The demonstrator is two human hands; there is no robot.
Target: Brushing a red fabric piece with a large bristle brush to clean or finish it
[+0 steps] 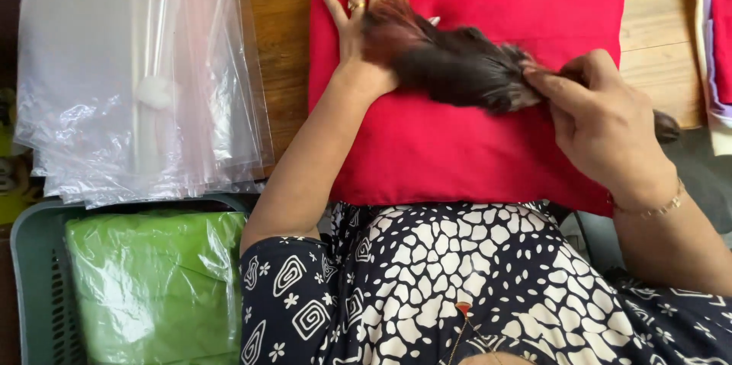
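Both hands work on a dark brown and rust-red tuft of feathers (450,64) that lies across a flat, bright red piece of cloth (473,144) spread on the wooden bench (278,45). On the left, the left hand (358,18) lies open and flat on the cloth, palm down, fingers spread and pointing to the far side, a ring on one finger; the reddish end of the tuft rests over the thumb side of this hand. On the right, the right hand (602,117) is closed in a pinch on the other end of the tuft, thumb and fingers pressed together around the feathers, a thin bracelet at the wrist. The tuft runs from far left to nearer right between the two hands, over the middle of the cloth. Left of the cloth, a stack of clear plastic bags (137,83) lies on the bench, its near edge hanging over a grey-green plastic crate (34,281). Inside the crate sits a green bundle wrapped in clear plastic (156,289). At the near edge, the person's dark patterned garment with white shapes (457,281) fills the view.
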